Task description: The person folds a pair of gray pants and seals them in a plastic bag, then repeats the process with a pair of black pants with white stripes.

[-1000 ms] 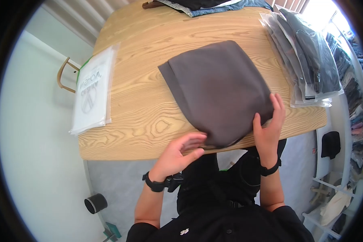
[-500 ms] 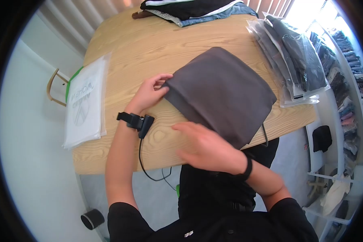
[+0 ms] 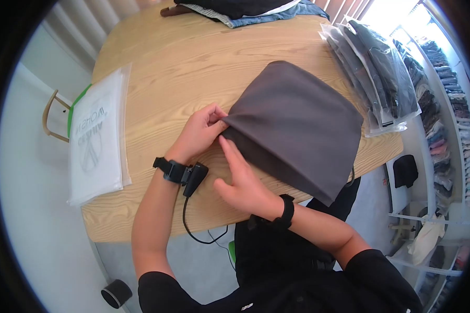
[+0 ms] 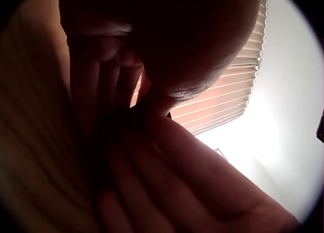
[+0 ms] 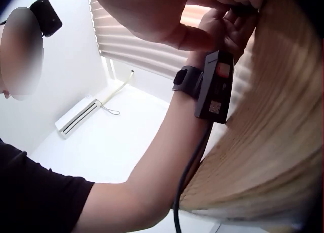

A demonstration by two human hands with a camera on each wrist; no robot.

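Observation:
A folded dark grey cloth garment (image 3: pixel 303 117) lies on the wooden table, one corner pointing left and its near edge lifted into a fold. At that left corner my left hand (image 3: pixel 199 131) pinches the cloth between thumb and fingers. My right hand (image 3: pixel 249 187) reaches in from below with straight fingers, their tips right at the corner beside the left fingertips and the thumb held apart. The left wrist view is dark; the right hand's fingers (image 4: pixel 167 177) meet the left hand there, and the pinched cloth is mostly hidden.
Flat white printed plastic bags (image 3: pixel 96 141) lie at the table's left edge. Clear-bagged dark clothes (image 3: pixel 373 73) are stacked at the right, and more clothes (image 3: pixel 245 9) lie at the far edge. A cable (image 3: pixel 187 221) hangs from the left wrist camera (image 3: pixel 196 177).
My left hand has moved from the garment's near edge to its left corner and taken hold there. My right hand has left the right side and come across to that corner. The cloth has shifted.

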